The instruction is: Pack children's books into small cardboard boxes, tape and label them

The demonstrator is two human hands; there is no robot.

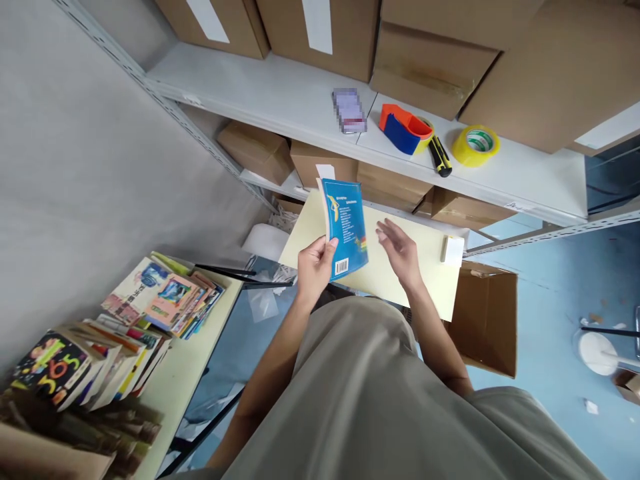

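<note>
A thin blue paperback book (346, 223) is held up over the pale yellow table (425, 267), its back cover with a barcode and a yellow drawing facing me. My left hand (316, 265) grips its lower left edge, thumb on the cover and fingers behind. To the right of the book, apart from it, my right hand (400, 250) hovers with fingers loosely spread and nothing in them. A small white block-like item (453, 250) lies at the table's right end.
Ahead, a shelf (280, 83) bears cardboard boxes (320, 27), a phone (349, 110), a yellow tape roll (475, 145), an orange-and-blue tape dispenser (404, 130) and a box cutter (441, 157). Stacked books (125, 353) fill a side table at left. An open carton (483, 320) stands at right.
</note>
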